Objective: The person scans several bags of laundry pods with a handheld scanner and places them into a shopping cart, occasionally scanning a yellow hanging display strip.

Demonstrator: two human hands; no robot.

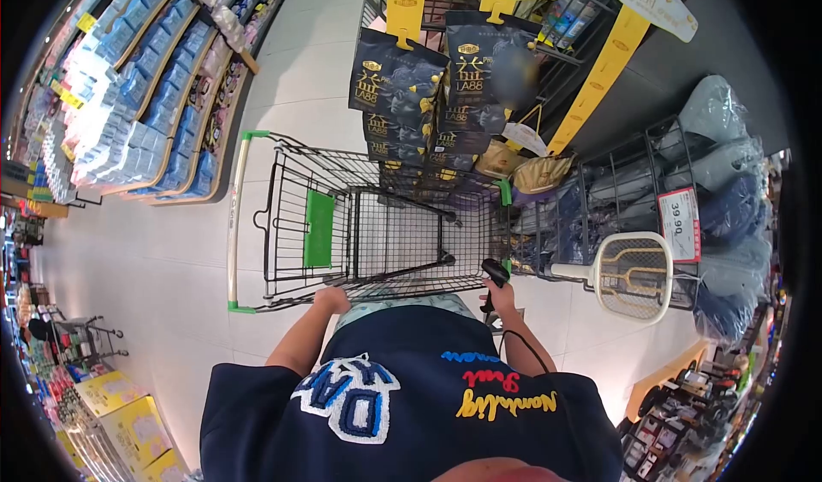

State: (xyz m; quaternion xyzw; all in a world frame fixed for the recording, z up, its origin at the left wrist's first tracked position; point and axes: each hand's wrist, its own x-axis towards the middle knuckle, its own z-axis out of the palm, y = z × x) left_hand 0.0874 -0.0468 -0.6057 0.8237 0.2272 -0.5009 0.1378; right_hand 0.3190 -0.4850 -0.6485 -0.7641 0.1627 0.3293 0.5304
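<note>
A black wire shopping cart [402,225] with green corners stands sideways right in front of me, its handle bar [235,217] to the left. My left hand [330,300] is closed at the near rim of the cart, its fingertips partly hidden. My right hand [499,296] is closed around a black handheld device [494,270] with a rounded head, beside the cart's near right corner. A black cord [527,345] loops along my right forearm. Inside the cart, a green panel [319,229] is fixed toward the handle end.
Black hanging bags [398,80] adjoin the cart's far side. To the right are a white racket-shaped swatter [634,276], a wire rack with wrapped items [732,199] and a price sign [679,223]. Shelves of blue packs [175,80] curve at the upper left; yellow boxes [137,431] stand lower left.
</note>
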